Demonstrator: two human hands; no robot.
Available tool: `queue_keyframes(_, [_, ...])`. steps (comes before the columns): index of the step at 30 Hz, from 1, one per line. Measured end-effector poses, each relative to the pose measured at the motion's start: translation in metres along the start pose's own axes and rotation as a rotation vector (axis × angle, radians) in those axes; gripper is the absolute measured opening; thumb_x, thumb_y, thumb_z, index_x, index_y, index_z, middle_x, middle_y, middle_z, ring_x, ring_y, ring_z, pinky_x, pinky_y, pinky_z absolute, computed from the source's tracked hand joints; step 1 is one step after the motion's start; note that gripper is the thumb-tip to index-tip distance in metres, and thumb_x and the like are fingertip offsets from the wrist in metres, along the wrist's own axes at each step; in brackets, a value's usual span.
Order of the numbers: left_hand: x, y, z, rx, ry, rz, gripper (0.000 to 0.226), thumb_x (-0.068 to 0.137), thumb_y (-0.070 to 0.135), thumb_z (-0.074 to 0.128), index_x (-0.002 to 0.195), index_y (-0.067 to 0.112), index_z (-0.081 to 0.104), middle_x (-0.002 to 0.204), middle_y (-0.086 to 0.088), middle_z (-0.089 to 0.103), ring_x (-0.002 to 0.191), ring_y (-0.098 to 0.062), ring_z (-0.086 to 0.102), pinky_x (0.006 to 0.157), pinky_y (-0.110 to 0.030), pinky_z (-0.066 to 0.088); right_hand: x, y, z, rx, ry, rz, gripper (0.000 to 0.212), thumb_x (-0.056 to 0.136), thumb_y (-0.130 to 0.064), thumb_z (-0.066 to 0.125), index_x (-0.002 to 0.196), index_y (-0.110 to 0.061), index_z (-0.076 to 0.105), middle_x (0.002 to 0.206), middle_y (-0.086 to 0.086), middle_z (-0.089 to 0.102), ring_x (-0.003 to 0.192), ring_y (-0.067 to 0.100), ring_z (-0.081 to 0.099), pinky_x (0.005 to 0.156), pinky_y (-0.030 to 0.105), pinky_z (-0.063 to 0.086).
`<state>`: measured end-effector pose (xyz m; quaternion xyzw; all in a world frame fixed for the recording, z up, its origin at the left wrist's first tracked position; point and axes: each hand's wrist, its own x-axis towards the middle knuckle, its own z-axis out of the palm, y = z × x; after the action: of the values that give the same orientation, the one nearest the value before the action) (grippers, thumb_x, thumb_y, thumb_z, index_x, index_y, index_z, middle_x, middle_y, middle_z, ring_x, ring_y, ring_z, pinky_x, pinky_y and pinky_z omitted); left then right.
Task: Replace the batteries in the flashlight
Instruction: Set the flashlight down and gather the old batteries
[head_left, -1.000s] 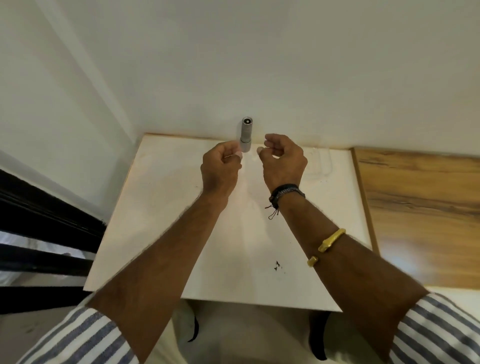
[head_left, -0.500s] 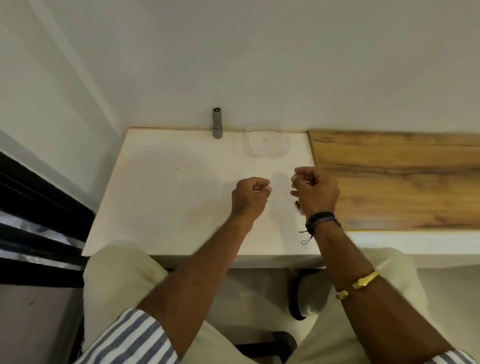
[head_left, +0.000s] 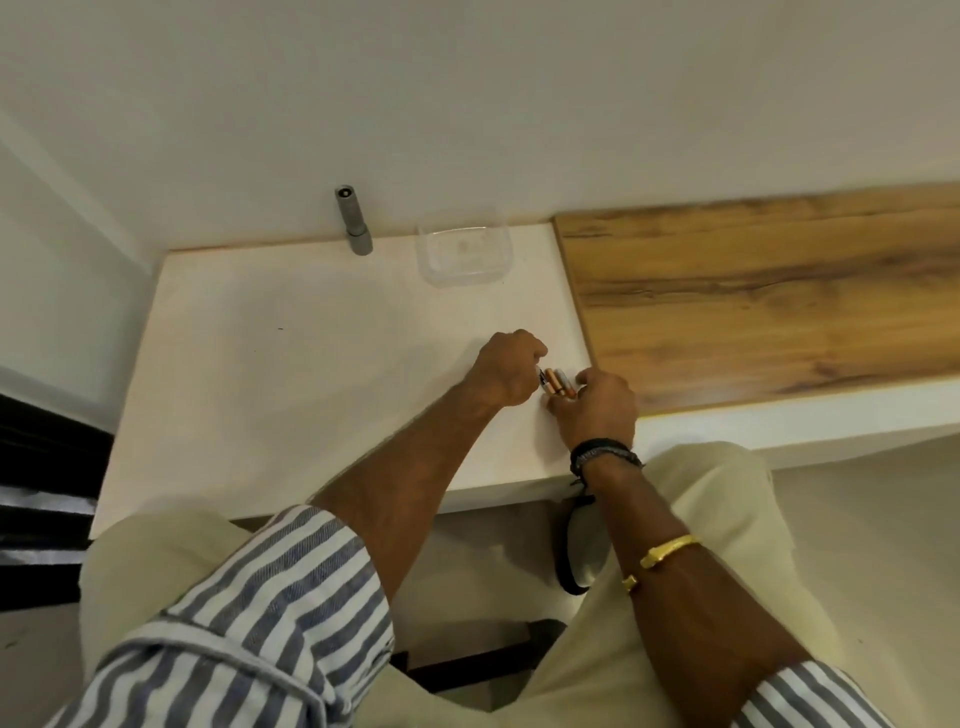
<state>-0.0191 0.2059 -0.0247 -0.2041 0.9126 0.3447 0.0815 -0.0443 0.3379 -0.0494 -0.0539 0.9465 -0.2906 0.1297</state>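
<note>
A grey flashlight (head_left: 353, 223) stands upright at the back of the white table (head_left: 291, 374), against the wall. Near the table's right side, a small bundle of copper-and-black batteries (head_left: 558, 383) is held between both hands. My left hand (head_left: 511, 371) curls its fingers over the bundle's left end. My right hand (head_left: 597, 408) grips the right end from below. How many batteries are in the bundle is partly hidden by the fingers.
A clear plastic container (head_left: 465, 252) sits at the back of the table, right of the flashlight. A wooden surface (head_left: 769, 301) adjoins the table on the right. My knees sit under the table's front edge.
Both hands have pulled back from the flashlight to the table's right side and now hold a battery bundle. The camera view has shifted, bringing the container into sight.
</note>
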Motion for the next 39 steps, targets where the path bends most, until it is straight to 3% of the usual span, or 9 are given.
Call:
queue_keyframes(7, [0.013, 0.002, 0.006, 0.021, -0.001, -0.04, 0.031, 0.088, 0.011, 0.072, 0.119, 0.01, 0.068, 0.12, -0.006, 0.068, 0.115, -0.023, 0.061, 0.098, -0.032, 0.049, 0.01, -0.004, 0.003, -0.002, 0.0, -0.042, 0.02, 0.082, -0.028, 0.08, 0.092, -0.011, 0.075, 0.093, 0.011, 0.072, 0.09, 0.027, 0.064, 0.069, 0.029, 0.045])
queue_keyframes(11, [0.017, 0.002, 0.007, -0.024, -0.034, -0.072, 0.019, 0.084, 0.011, 0.076, 0.103, 0.012, 0.076, 0.105, -0.006, 0.074, 0.102, -0.021, 0.066, 0.088, -0.032, 0.055, 0.013, -0.005, 0.0, -0.004, -0.049, -0.046, 0.019, 0.085, -0.027, 0.078, 0.092, -0.009, 0.077, 0.089, 0.011, 0.073, 0.082, 0.026, 0.064, 0.065, 0.028, 0.043])
queue_keyframes(15, [0.017, 0.004, 0.008, -0.024, -0.052, -0.08, 0.013, 0.076, 0.013, 0.083, 0.088, 0.015, 0.078, 0.091, -0.005, 0.076, 0.088, -0.018, 0.069, 0.071, -0.022, 0.05, 0.014, -0.005, -0.006, 0.021, -0.069, -0.05, 0.019, 0.081, -0.026, 0.083, 0.092, -0.01, 0.079, 0.086, 0.011, 0.075, 0.073, 0.02, 0.057, 0.066, 0.025, 0.044])
queue_keyframes(19, [0.017, -0.001, 0.01, -0.069, -0.044, -0.078, 0.013, 0.073, 0.013, 0.086, 0.08, 0.016, 0.075, 0.084, -0.003, 0.073, 0.078, -0.016, 0.066, 0.07, -0.025, 0.052, 0.012, -0.007, -0.011, 0.032, -0.098, -0.075, 0.016, 0.081, -0.025, 0.083, 0.094, -0.015, 0.08, 0.085, 0.008, 0.075, 0.073, 0.018, 0.06, 0.065, 0.025, 0.046])
queue_keyframes(23, [0.009, -0.01, 0.006, -0.294, -0.067, -0.066, 0.011, 0.079, 0.004, 0.08, 0.085, 0.006, 0.071, 0.073, -0.005, 0.07, 0.068, -0.021, 0.071, 0.072, -0.033, 0.062, 0.012, -0.005, -0.013, 0.054, -0.155, -0.124, 0.011, 0.085, -0.021, 0.079, 0.096, -0.021, 0.082, 0.081, 0.005, 0.075, 0.077, 0.022, 0.067, 0.065, 0.028, 0.051])
queue_keyframes(26, [-0.003, -0.021, 0.002, -0.547, -0.118, -0.138, 0.016, 0.079, -0.005, 0.078, 0.093, -0.002, 0.071, 0.083, -0.017, 0.074, 0.077, -0.027, 0.074, 0.074, -0.035, 0.063, 0.01, -0.009, -0.015, 0.014, -0.215, -0.181, 0.012, 0.086, -0.018, 0.077, 0.097, -0.021, 0.082, 0.079, 0.005, 0.075, 0.078, 0.023, 0.068, 0.068, 0.029, 0.053])
queue_keyframes(32, [-0.021, -0.041, -0.008, -0.728, -0.061, -0.07, 0.025, 0.077, 0.014, 0.084, 0.093, -0.001, 0.073, 0.088, -0.021, 0.075, 0.082, -0.032, 0.075, 0.076, -0.039, 0.063, 0.007, -0.021, -0.019, 0.009, -0.291, -0.283, 0.009, 0.087, -0.021, 0.077, 0.093, -0.016, 0.082, 0.075, 0.007, 0.075, 0.078, 0.027, 0.071, 0.076, 0.039, 0.06])
queue_keyframes(36, [-0.026, -0.052, -0.016, -0.793, 0.046, -0.035, 0.02, 0.083, 0.011, 0.08, 0.095, -0.003, 0.071, 0.087, -0.024, 0.074, 0.081, -0.037, 0.075, 0.075, -0.043, 0.063, 0.007, -0.028, -0.015, 0.22, -0.348, -0.286, 0.015, 0.084, -0.022, 0.082, 0.099, -0.023, 0.081, 0.081, 0.001, 0.077, 0.08, 0.022, 0.074, 0.078, 0.039, 0.063])
queue_keyframes(39, [-0.026, -0.056, -0.025, -0.902, 0.131, -0.053, 0.022, 0.084, 0.01, 0.078, 0.097, -0.007, 0.069, 0.091, -0.025, 0.074, 0.083, -0.039, 0.074, 0.078, -0.045, 0.062, 0.008, -0.036, -0.012, 0.624, -0.361, -0.178, 0.025, 0.082, -0.007, 0.082, 0.104, -0.019, 0.079, 0.089, 0.005, 0.078, 0.085, 0.025, 0.077, 0.079, 0.041, 0.065])
